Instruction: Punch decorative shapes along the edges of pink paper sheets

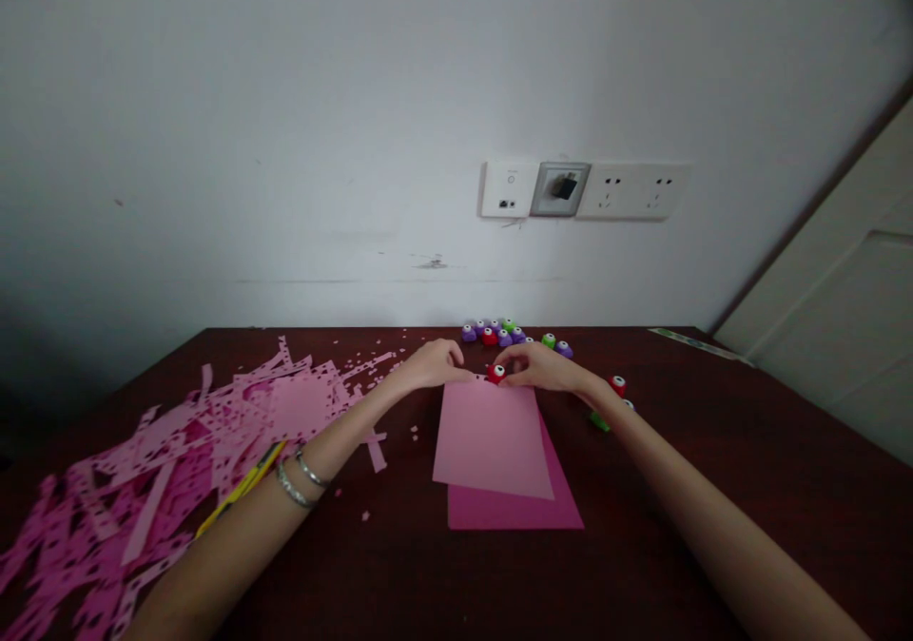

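A red craft punch point(495, 373) with a white button sits at the far edge of a light pink paper sheet point(492, 441). My right hand point(540, 366) is closed round the punch from the right. Across from it, my left hand point(434, 365) pinches the sheet's far left corner between thumb and fingers. A few small punched holes show along that edge, left of the punch. Under the light sheet lies a darker pink sheet point(514, 511), sticking out at the near and right sides.
Punched pink paper strips point(185, 441) pile up at the left, with a yellow cutter point(246, 484) beside them. Several purple, green and red punches point(505, 337) stand near the wall. More punches point(617, 386) lie by my right forearm. A patterned strip point(699, 344) lies far right.
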`<state>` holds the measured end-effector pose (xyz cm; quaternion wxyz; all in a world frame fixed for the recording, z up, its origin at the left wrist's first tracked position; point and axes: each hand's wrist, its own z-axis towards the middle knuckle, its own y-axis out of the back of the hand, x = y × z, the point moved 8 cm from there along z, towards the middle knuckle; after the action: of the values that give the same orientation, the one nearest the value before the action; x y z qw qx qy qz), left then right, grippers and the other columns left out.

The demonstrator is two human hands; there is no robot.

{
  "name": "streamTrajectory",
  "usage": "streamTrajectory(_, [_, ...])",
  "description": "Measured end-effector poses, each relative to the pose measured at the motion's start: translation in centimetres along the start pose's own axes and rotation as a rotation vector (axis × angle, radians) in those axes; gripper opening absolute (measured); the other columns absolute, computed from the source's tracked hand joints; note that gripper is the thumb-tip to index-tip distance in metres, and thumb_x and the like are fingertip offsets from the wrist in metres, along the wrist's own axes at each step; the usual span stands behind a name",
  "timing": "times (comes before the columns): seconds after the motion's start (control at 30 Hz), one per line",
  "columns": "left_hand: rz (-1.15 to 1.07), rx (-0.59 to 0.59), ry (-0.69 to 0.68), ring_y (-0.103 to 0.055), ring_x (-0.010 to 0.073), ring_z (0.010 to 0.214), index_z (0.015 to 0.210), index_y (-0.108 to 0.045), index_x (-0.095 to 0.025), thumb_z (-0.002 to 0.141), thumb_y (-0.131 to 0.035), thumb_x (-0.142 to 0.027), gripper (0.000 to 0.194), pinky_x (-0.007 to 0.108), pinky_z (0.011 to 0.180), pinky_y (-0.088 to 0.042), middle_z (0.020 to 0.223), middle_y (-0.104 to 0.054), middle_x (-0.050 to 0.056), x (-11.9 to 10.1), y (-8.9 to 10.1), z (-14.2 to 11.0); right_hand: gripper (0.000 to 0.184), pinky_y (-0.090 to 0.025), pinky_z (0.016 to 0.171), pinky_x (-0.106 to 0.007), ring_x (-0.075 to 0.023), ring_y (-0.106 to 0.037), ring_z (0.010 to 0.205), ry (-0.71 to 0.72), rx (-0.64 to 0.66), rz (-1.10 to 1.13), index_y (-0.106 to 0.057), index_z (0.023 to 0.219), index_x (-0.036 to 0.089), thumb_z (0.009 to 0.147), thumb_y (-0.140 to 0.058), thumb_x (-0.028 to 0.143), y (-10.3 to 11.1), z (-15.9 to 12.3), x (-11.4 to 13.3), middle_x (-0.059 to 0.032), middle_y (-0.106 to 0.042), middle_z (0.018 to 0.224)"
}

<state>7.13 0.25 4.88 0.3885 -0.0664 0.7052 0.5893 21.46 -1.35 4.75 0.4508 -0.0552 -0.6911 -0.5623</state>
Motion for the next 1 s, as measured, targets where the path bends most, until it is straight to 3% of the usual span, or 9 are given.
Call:
streamTrajectory(0.13, [-0.157, 0.237, 0.01, -0.048, 0.0103, 0.056, 0.075, -0.065, -0.012, 0.057, -0.066, -0.045, 0.038, 0.023, 0.052, -0.034, 0.064, -0.06, 0.002, 1.2, -1.4, 0.1, 0.032, -0.037, 0.051, -0.023, -0.0118, -0.051, 0.059, -0.034, 0.024, 0.038, -0.064, 0.087, 0.013, 0.064, -0.067, 0.035, -0.1, -0.1, -0.3, -0.0011, -0.06, 0.067])
streamTrajectory(0.23, [-0.204, 0.317, 0.013, -0.044, 0.0081, 0.05, 0.07, -0.065, -0.013, 0.058, -0.066, -0.043, 0.033, 0.023, 0.048, -0.029, 0.056, -0.055, 0.0, 1.6, -2.3, 0.0, 0.035, -0.036, 0.052, -0.023, -0.0119, -0.05, 0.059, -0.036, 0.016, 0.054, -0.064, 0.087, 0.013, 0.062, -0.069, 0.037, -0.1, 0.0, -0.4, -0.0011, -0.06, 0.068])
streamTrajectory(0.47, [-0.228, 0.377, 0.036, -0.042, 0.0076, 0.048, 0.059, -0.059, -0.014, 0.058, -0.067, -0.039, 0.026, 0.023, 0.044, -0.023, 0.049, -0.047, -0.003, 1.7, -2.8, -0.4, 0.044, -0.035, 0.053, -0.023, -0.0109, -0.047, 0.06, 0.003, 0.027, 0.032, -0.064, 0.099, 0.015, 0.063, -0.069, 0.038, -0.1, -0.1, -0.1, -0.0003, -0.058, 0.071])
streamTrajectory(1.0, [-0.291, 0.44, 0.022, -0.041, 0.0079, 0.047, 0.062, -0.062, -0.013, 0.055, -0.068, -0.04, 0.028, 0.024, 0.047, -0.031, 0.05, -0.049, -0.002, 1.7, -3.7, -0.6, 0.039, -0.031, 0.05, -0.022, -0.0103, -0.045, 0.059, -0.003, 0.061, 0.002, -0.065, 0.092, 0.015, 0.061, -0.071, 0.038, -0.4, -0.1, 0.3, 0.0006, -0.056, 0.067])
